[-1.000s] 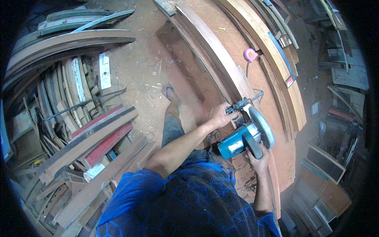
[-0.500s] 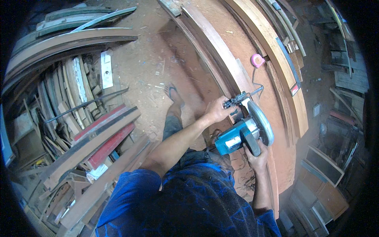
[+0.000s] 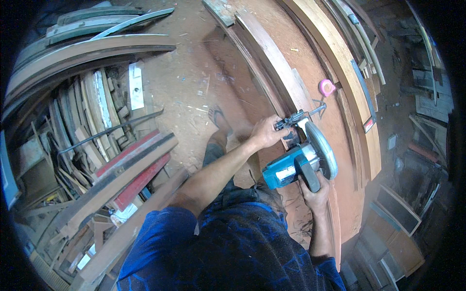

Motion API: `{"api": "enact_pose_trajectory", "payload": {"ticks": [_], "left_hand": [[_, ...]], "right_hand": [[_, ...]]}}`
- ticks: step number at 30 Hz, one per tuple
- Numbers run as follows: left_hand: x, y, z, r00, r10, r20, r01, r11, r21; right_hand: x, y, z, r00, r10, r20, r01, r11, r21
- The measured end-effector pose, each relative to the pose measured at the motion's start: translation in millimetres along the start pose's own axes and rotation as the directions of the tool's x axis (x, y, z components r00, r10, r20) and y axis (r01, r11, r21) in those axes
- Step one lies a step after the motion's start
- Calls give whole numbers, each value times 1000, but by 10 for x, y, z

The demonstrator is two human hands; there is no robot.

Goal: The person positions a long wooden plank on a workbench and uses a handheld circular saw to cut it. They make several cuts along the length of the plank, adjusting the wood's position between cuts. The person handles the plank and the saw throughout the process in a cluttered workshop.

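A teal circular saw [image 3: 287, 167] with a grey blade guard rests on a long reddish wooden plank [image 3: 272, 53] on the bench. My right hand [image 3: 315, 195] is wrapped round its dark rear handle. At the saw's front, my left hand [image 3: 266, 133] grips the metal base near the clamp fitting. A thin bent guide rod [image 3: 318, 107] sticks out ahead of the saw to the right. The blade's lower part is hidden beneath the body. A pink tape measure [image 3: 326, 88] lies beyond the saw on the dusty bench top.
A thick pale beam [image 3: 340, 63] runs along the bench's right side, with a blue level-like bar [image 3: 364, 92] on it. Offcuts and boards [image 3: 104, 111] are stacked at the left. Framed panels [image 3: 395, 208] stand at the lower right. My sandalled foot [image 3: 219, 119] is on the floor.
The bench and surroundings have shifted slightly right and down in view. Relative to them, the saw appears a little farther forward along the plank. Both hands keep their grip.
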State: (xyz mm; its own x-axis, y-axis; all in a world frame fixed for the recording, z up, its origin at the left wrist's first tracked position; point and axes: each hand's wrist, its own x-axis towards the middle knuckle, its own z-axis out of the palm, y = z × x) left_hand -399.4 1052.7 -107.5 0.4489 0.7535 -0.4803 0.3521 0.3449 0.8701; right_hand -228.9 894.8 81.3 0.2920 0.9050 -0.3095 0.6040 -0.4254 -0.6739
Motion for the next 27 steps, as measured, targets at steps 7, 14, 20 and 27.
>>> {"api": "enact_pose_trajectory", "payload": {"ticks": [7,14,20,27], "left_hand": [[204,1,-291,999,-25,26,26,998,-50],[424,73,-599,998,-14,59,18,997,-72],[452,517,-856,998,-64,18,61,990,124],[660,438,-952,995,-84,45,80,992,99]], "right_hand": [[254,-242,142,1000,-6,-18,6,1000,-1],[501,-370,274,1000,18,-18,-19,999,-44],[694,-371,286,996,82,-18,-80,994,78],[829,-409,356,994,111,16,-112,990,84]]}}
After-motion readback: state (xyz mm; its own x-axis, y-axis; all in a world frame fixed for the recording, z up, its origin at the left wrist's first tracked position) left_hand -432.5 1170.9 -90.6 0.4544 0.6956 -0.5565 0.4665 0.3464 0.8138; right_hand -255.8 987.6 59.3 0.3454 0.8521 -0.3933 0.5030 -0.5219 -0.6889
